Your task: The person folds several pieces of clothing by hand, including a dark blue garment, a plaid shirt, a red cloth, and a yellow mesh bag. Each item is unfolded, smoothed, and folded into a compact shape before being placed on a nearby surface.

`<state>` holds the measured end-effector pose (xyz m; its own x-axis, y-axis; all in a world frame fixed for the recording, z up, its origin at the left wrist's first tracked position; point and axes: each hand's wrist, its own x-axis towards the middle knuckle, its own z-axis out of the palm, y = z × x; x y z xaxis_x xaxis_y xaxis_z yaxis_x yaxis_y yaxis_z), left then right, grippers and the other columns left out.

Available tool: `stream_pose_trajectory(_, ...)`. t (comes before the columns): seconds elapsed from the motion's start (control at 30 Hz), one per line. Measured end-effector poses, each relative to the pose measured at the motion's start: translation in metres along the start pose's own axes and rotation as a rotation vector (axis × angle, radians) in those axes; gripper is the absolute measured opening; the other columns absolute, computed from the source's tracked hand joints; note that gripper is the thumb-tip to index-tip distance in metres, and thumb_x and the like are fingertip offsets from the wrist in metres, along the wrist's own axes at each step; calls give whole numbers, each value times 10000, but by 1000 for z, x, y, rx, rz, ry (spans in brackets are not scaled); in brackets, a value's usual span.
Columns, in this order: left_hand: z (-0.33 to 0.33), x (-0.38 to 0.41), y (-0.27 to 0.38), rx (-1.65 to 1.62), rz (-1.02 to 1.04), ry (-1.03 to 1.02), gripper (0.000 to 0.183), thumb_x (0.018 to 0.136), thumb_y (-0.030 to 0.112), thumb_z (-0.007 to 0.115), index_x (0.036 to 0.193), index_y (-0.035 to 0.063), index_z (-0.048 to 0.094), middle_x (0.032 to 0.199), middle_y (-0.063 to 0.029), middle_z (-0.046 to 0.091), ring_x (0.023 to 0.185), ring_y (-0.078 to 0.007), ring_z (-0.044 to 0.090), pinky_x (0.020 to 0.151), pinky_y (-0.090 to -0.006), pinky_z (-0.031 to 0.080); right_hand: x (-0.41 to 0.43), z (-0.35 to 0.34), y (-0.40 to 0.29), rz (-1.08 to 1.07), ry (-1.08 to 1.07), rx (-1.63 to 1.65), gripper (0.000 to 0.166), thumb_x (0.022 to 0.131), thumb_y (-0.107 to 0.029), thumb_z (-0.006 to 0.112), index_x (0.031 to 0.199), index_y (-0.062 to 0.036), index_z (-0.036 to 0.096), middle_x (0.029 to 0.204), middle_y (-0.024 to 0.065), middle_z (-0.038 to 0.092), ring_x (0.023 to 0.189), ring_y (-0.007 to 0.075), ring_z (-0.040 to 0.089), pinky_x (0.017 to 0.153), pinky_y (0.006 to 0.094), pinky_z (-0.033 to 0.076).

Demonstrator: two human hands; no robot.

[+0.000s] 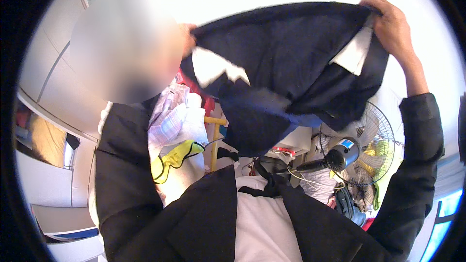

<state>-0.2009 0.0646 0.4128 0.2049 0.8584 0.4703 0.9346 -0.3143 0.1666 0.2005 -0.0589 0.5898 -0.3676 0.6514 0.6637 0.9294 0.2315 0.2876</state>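
Stretched between my two hands is a dark navy garment (298, 43), which looks like a pair of trousers with white pocket linings (353, 51) showing. My right hand (393, 25) grips its upper right corner. At the opposite corner, my left hand (187, 38) holds the edge, though a blurred patch hides most of that hand. The lower part of the cloth hangs in loose folds, with some blue at its underside. Both my arms are raised, in black sleeves.
A black standing fan (342, 154) is below the garment's right side, with clothes (347, 202) heaped behind it. Plaid cloth (169, 122) and a yellow black-edged item (176, 160) lie near a wooden frame (214, 142). White cabinets (54, 54) line the left.
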Motion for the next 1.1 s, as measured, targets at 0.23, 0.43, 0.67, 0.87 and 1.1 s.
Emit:
stream_pose_trajectory(0.23, -58, 70, -10, -62, 224, 47, 228, 776, 26, 478, 914, 95, 646, 801, -144, 644, 734, -233, 637, 702, -326, 491, -38, 14, 56, 62, 162, -3, 355, 773, -8, 463, 1090, -105, 590, 1056, 65, 616, 940, 204, 595, 833, 328, 459)
stream_pose_trajectory(0.43, -40, 57, -41, -69, 429, 64, 390, 729, -49, 459, 1053, 106, 609, 890, -134, 637, 754, -267, 623, 694, -347, 508, -64, 46, 16, 348, -489, 522, 211, 681, 24, 446, 823, 24, 602, 584, 122, 532, 589, 161, 542, 596, 310, 451)
stream_pose_trajectory(0.67, -78, -4, 12, -823, -191, -531, 347, 808, 17, 423, 1117, 99, 561, 939, -23, 595, 584, -74, 551, 417, -200, 473, -97, 40, 17, 518, -681, 790, 237, 685, 2, 433, 860, 36, 590, 600, 3, 525, 487, 84, 477, 418, 229, 422)
stream_pose_trajectory(0.87, -99, -123, -34, -744, 85, -723, 294, 642, -5, 507, 921, 32, 595, 884, -43, 596, 795, -148, 575, 724, -265, 448, -171, -1, -45, 624, -1297, 1338, 352, 677, 0, 517, 1026, 7, 564, 822, 17, 590, 660, 77, 541, 552, 216, 470)
stream_pose_trajectory(1.1, -124, -177, -6, -588, 29, -1187, 360, 681, 84, 641, 1028, 52, 547, 740, -140, 571, 712, -214, 577, 630, -327, 424, -264, -4, -69, 827, -1398, 1802, 591, 703, -57, 696, 1228, 30, 440, 1045, 71, 566, 949, 112, 512, 804, 234, 427)
